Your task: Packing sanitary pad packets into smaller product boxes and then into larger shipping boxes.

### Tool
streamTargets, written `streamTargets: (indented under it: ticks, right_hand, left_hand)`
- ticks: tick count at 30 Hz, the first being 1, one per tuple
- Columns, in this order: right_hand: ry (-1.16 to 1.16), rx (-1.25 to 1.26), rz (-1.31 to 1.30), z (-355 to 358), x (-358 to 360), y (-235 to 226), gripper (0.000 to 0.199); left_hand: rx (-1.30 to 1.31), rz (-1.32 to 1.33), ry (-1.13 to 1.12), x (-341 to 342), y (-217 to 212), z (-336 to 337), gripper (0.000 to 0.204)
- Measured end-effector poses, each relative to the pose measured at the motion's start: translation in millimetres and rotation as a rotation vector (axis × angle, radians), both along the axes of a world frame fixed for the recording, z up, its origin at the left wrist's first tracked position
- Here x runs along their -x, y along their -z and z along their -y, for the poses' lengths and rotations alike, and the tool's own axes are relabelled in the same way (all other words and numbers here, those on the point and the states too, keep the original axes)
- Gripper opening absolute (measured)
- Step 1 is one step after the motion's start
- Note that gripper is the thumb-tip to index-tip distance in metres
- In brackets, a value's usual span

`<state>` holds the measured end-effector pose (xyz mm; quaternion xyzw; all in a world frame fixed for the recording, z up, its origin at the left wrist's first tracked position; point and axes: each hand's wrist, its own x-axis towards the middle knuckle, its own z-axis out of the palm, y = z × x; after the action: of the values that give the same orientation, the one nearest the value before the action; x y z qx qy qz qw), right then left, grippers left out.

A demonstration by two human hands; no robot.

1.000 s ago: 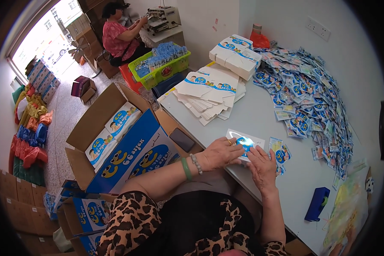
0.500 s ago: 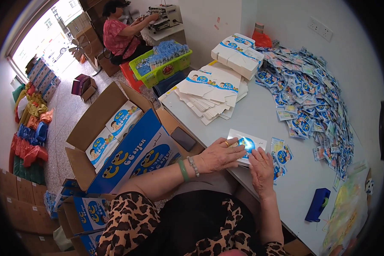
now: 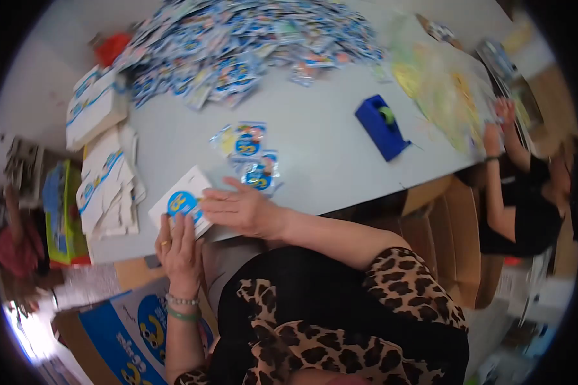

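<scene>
On the near edge of the table lies a white box [image 3: 184,186] with a round blue print. My left hand [image 3: 180,253], wearing a ring, rests its fingertips on the near side of it, fingers stretched out. Flat over the right side of the box is my right hand [image 3: 244,208], its fingers extended and its thumb apart. Neither hand grips anything. Just beyond my right hand lie a few small printed sachets, one sachet [image 3: 248,138] farther off and another sachet [image 3: 261,171] nearer. Part of the box is hidden under my fingers.
Sachets form a large heap [image 3: 237,45] at the back. Flat cartons [image 3: 103,186] lie at the left, near a carton stack [image 3: 96,109]. A blue tape dispenser [image 3: 380,131] and clear plastic bag [image 3: 437,96] are rightward. A co-worker [image 3: 520,212] sits right, beside an open cardboard box [image 3: 456,237].
The view has swung to the right, so a co-worker at the right now shows. Both hands stay on the white box; my left fingers have drawn back toward its near edge.
</scene>
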<state>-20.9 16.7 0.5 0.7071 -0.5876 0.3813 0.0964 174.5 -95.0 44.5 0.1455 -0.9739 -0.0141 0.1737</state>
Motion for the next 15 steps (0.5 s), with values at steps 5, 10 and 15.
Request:
streamTargets:
  ticks: [5, 10, 15]
  right_hand:
    - [-0.039, 0.007, 0.217, 3.8, -2.9, 5.6, 0.022]
    - [0.027, -0.002, 0.088, -22.0, 2.7, -19.0, 0.019]
    - [0.846, 0.186, -0.080, -131.4, 107.4, -36.6, 0.028]
  left_hand:
    - [-0.108, 0.260, -0.128, 9.7, -13.5, 0.9, 0.062]
    - [0.064, 0.203, -0.121, 35.0, -0.7, -3.8, 0.081]
    - [0.092, 0.215, -0.171, 40.0, -2.3, -4.4, 0.075]
